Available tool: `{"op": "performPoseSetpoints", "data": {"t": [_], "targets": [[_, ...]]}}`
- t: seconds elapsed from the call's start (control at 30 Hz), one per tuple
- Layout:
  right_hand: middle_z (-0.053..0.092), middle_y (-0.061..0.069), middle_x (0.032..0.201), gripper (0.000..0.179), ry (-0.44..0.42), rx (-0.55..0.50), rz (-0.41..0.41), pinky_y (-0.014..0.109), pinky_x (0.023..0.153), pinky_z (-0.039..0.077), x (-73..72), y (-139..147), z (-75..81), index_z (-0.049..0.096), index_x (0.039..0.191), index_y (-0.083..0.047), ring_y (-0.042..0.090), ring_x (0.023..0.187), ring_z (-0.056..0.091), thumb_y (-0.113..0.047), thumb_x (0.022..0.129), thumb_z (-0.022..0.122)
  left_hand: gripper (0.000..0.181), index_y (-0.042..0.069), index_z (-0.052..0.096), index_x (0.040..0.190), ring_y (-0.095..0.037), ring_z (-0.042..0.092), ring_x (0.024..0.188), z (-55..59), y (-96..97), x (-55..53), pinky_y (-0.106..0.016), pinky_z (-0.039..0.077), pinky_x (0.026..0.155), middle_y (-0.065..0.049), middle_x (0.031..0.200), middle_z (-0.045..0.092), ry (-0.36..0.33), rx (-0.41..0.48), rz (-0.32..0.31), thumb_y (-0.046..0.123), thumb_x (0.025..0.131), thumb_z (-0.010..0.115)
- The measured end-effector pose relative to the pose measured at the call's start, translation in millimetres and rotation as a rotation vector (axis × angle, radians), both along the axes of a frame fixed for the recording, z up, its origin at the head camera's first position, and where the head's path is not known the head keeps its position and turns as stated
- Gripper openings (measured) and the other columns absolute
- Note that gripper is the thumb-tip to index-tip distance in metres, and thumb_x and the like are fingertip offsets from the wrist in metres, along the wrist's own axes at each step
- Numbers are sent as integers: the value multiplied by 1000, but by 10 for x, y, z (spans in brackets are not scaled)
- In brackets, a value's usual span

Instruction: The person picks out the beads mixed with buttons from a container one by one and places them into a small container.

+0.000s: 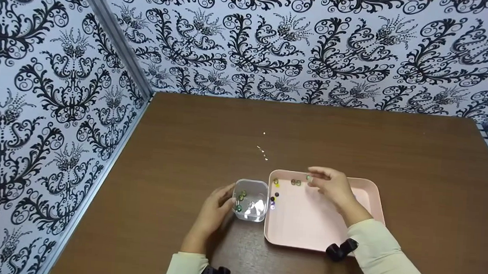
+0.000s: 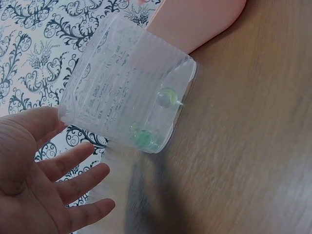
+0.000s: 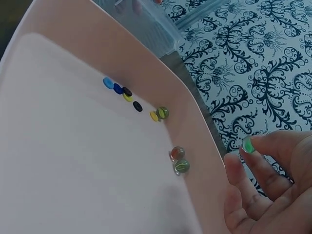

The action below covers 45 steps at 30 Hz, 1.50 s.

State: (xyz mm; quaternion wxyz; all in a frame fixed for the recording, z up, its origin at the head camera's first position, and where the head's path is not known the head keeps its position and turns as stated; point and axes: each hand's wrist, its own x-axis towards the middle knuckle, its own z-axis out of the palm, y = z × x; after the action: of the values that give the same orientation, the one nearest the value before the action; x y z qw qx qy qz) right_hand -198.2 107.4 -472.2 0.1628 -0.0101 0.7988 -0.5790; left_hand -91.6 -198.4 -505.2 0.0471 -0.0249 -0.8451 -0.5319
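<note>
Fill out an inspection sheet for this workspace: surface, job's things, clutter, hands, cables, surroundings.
Surface: brown table.
Job's things: pink tray holding three marbles and small coloured discs; clear tub beside it, with more marbles inside.
Clutter: white specks, possibly glare.
Hands: left hand touches the tub; right hand pinches a green marble.
Cables: nothing seen.
Surroundings: black-and-white patterned walls.
</note>
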Motion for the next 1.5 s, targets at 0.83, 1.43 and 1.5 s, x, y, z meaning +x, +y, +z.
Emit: {"op": "performPoseSetpoints", "data": {"t": [0.83,1.43,1.5], "targets": [[68,9,119,46,-54,-113,-45,33,81,54,102,-160,87,56,131,1,10,86,69,-12,89,67,39,-4,56,131,-43,47,125,-5,-10,-6,-54,35,108,-27,131,53,-26,-8,19,6,93,60],[68,10,117,44,-75,-181,-105,26,73,55,154,-262,118,57,130,1,7,80,69,-9,88,68,40,-4,55,131,-43,49,123,-1,1,-7,-53,37,107,-28,130,54,-34,1,16,5,93,59],[68,10,117,44,-77,-187,-107,26,73,55,161,-277,116,56,130,2,7,80,69,-8,88,67,40,-4,55,131,-43,48,124,1,1,-8,-54,36,107,-28,130,54,-38,-6,20,6,93,60]]}}
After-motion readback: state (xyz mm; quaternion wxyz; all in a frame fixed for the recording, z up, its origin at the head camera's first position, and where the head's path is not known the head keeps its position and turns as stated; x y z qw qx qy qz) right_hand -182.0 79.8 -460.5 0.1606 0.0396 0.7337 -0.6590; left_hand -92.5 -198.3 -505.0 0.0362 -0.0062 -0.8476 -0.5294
